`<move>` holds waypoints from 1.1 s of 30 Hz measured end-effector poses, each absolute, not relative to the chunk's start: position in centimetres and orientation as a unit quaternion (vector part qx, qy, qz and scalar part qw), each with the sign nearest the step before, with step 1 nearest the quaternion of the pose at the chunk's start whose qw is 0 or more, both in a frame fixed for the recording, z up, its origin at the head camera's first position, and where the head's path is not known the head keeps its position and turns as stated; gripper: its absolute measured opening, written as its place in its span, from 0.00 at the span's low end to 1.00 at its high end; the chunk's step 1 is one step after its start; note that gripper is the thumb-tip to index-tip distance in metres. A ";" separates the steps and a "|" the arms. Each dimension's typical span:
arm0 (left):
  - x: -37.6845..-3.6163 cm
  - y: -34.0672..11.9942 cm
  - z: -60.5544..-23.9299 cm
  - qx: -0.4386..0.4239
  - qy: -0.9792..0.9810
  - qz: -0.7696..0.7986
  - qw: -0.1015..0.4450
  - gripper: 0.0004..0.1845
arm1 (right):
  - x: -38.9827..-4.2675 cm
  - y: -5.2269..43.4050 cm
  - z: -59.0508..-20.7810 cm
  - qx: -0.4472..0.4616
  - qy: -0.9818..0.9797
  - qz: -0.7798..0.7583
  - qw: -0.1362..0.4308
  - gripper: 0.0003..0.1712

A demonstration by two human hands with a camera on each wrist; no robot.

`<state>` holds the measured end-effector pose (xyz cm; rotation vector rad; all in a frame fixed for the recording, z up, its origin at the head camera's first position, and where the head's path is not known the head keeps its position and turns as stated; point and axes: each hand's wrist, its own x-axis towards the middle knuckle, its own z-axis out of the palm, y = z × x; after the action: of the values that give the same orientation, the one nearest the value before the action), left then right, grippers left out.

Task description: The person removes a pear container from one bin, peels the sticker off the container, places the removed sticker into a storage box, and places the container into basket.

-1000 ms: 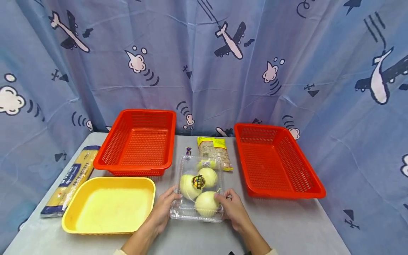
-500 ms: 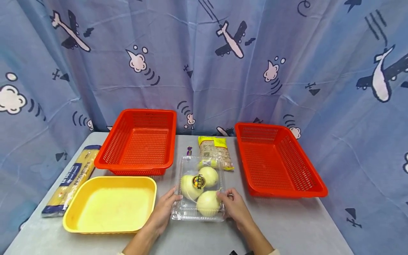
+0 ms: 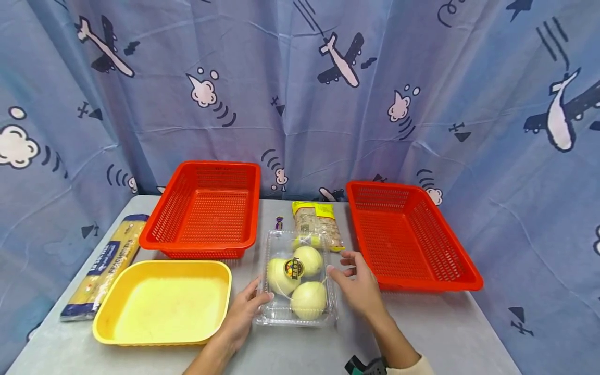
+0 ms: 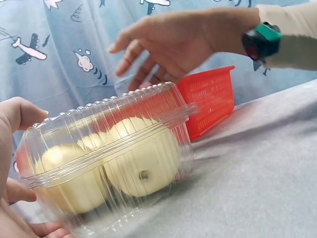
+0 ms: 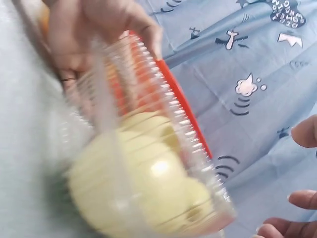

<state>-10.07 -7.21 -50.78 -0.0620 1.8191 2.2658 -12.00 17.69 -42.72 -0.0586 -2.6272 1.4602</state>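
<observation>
Clear plastic box at front middle of the desk, between both hands; three round pale yellow fruits inside, seen through the lid, dark label on top. Box base flat on the desk or slightly raised, cannot tell. Left hand clamped on the box's left side, toward the near corner: thumb up at the lid, other fingers low by the base. Right hand on the other side, thumb and fingers apart, loosely bent; right wrist view shows a gap to the box, left wrist view has it up in the air past the lid. Black and green device on the right wrist, pale sleeve next to it.

Around: yellow tray front left, just beside the left hand. Red basket behind the tray, second red basket right of and beyond the right hand. Long blue-and-yellow packet along the desk's left edge. Printed bag with yellow top past the box, its near end overlapped by the box in head view. Small purple wrapped piece left of the bag. Blue airplane-print curtain behind everything. Right wrist view blurred
</observation>
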 end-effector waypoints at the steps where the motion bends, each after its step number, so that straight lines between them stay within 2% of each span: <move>1: -10.1 -7.2 -50.8 -0.019 0.625 0.772 0.115 0.40 | -12.2 17.6 -42.4 -0.012 -0.870 0.487 0.072 0.27; 9: -9.8 -7.1 -50.9 -0.008 0.629 0.769 0.116 0.43 | -13.7 16.5 -41.0 0.050 -0.851 0.518 0.074 0.25; 21: -9.9 -7.1 -51.3 -0.001 0.634 0.765 0.112 0.43 | -17.1 14.4 -43.3 0.177 -0.845 0.502 0.047 0.26; 33: -9.8 -7.1 -51.3 -0.002 0.633 0.766 0.112 0.44 | -17.7 13.6 -44.6 0.203 -0.852 0.481 0.042 0.25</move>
<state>-9.84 -7.11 -51.31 -0.0051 1.8575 2.2491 -17.67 13.64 -44.64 0.6208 -2.6075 1.4706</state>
